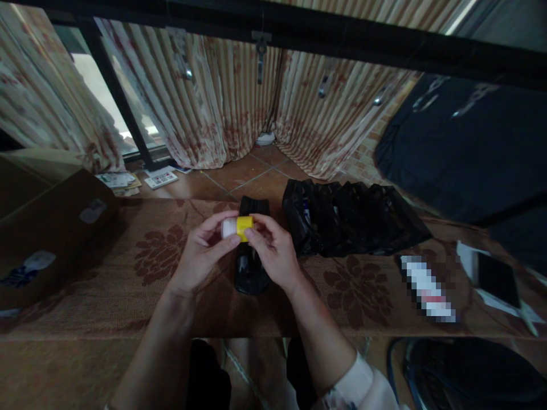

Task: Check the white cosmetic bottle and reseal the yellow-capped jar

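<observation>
Between both hands lies a small jar (244, 229) on its side, whitish and see-through on the left, bright yellow on the right. The fingers and thumb of my left hand (208, 242) grip its pale end. On the yellow end, my right hand (271, 242) closes with thumb and fingertips. Directly under the jar, a black plastic bag (252, 279) rests on the patterned brown cloth (205, 307); my hands hide part of it. What is inside the jar cannot be made out.
Several black bags (350, 219) stand in a row on the right. Beyond them lie a blurred-out item (429, 289) and a dark flat object (497, 279) on white paper. A cardboard box (55, 228) sits on the left. Hooks (260, 60) hang from a dark bar (299, 37) overhead.
</observation>
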